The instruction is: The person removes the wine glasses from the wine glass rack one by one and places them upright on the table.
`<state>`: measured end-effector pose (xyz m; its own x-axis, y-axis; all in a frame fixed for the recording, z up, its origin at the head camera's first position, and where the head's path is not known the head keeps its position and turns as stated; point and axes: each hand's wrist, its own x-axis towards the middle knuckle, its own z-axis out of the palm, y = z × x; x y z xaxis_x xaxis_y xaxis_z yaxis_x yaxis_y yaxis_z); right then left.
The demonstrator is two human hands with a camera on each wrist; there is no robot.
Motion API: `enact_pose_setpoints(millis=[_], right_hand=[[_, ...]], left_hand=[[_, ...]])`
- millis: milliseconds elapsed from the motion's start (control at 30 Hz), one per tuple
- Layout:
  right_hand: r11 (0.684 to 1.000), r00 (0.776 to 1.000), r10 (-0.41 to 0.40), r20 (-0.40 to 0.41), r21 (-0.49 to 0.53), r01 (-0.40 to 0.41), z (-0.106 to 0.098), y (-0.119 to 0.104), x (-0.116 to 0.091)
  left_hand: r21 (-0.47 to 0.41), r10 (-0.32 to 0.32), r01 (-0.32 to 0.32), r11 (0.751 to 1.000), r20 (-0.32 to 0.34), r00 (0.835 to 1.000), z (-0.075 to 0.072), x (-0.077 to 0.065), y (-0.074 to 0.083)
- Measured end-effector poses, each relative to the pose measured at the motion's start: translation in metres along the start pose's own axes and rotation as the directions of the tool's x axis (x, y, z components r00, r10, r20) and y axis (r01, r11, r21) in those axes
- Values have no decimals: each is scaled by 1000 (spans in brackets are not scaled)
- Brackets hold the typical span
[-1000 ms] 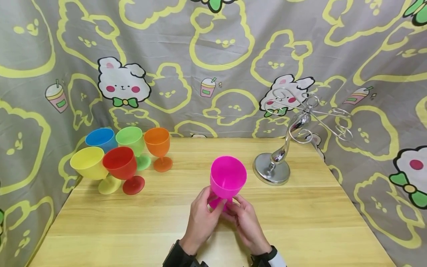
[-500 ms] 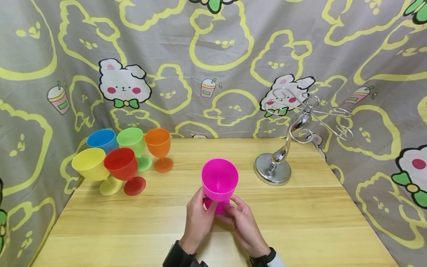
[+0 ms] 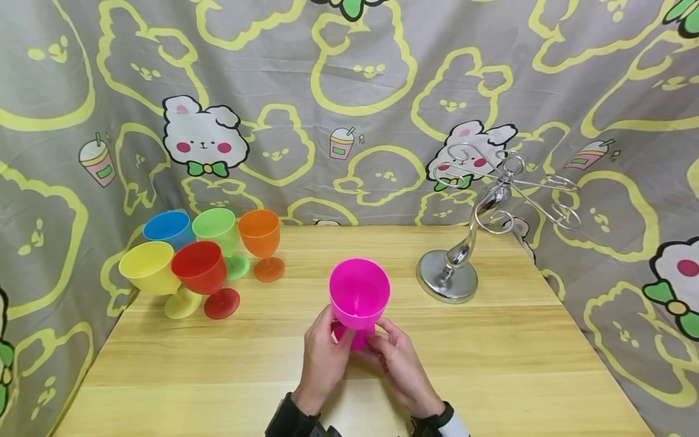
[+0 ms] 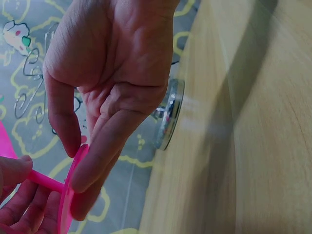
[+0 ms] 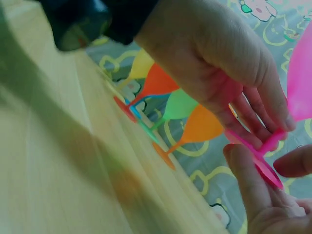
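Over the near middle of the table, both hands hold a magenta plastic goblet (image 3: pixel 359 294), its bowl tipped slightly toward the camera. My left hand (image 3: pixel 322 358) grips the stem just below the bowl, thumb in front. With thumb and fingers, my right hand (image 3: pixel 403 370) pinches the foot of the goblet. In the left wrist view the right hand (image 4: pixel 117 83) has the round foot (image 4: pixel 66 195) between thumb and fingers. The right wrist view shows the left hand (image 5: pixel 219 53) on the stem and the right hand (image 5: pixel 263 204) at the foot.
Several goblets stand grouped at the back left: blue (image 3: pixel 168 229), light green (image 3: pixel 215 229), orange (image 3: pixel 260 233), yellow (image 3: pixel 150 270) and red (image 3: pixel 199 267). A chrome stand (image 3: pixel 448 276) with curled wire arms stands at the back right. Printed curtains (image 3: pixel 306 73) surround the wooden table (image 3: pixel 519 364).
The magenta goblet has shifted a little left and toward me, with both hands still on it. Over the last half second almost nothing has moved.
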<state>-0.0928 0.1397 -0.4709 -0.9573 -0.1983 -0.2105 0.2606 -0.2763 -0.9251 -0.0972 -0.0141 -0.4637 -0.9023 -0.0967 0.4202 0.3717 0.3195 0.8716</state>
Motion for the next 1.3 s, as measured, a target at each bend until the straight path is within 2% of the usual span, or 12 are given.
enact_pose_setpoints(millis=[133, 233, 333, 400, 500, 633, 733, 767, 833, 933, 1067, 1300], right_hand=[[993, 1000, -28, 6, -118, 28, -6, -6, 2], [973, 998, -64, -12, -223, 60, -10, -13, 2], [936, 991, -130, -14, -333, 118, -16, -21, 2], [887, 983, -184, -10, -432, 162, -21, -26, 2], [767, 956, -293, 20, -592, 248, -30, -33, 1], [528, 894, -435, 108, -774, 351, -44, -39, -2], [363, 862, -483, 155, -860, 358, -53, -40, -4], [326, 860, -485, 158, -880, 346, -56, -40, -5], [275, 860, -484, 163, -905, 326, -62, -39, -6], [228, 862, -479, 165, -925, 305, -70, -35, -8], [192, 862, -479, 167, -938, 288, -80, -30, -11], [216, 876, -465, 126, -944, 251, -90, -27, -17]], left_hand=[[-6, -5, 5, 1000, -10, 1000, -2, 1, 0], [-8, -16, 16, 1000, -15, 1000, -5, 3, -1], [-2, -31, 31, 1000, -13, 999, -8, 5, -1], [3, -39, 39, 999, -12, 999, -10, 7, -3], [13, -57, 57, 998, -15, 998, -15, 10, -6], [30, -80, 81, 996, -31, 996, -22, 14, -12], [55, -95, 97, 994, -49, 994, -29, 19, -19], [66, -101, 104, 992, -54, 993, -31, 21, -22], [93, -112, 118, 989, -65, 992, -37, 25, -28], [133, -142, 150, 980, -69, 988, -46, 29, -35], [179, -186, 194, 965, -62, 981, -58, 35, -45], [260, -246, 256, 931, -71, 967, -74, 42, -65]])
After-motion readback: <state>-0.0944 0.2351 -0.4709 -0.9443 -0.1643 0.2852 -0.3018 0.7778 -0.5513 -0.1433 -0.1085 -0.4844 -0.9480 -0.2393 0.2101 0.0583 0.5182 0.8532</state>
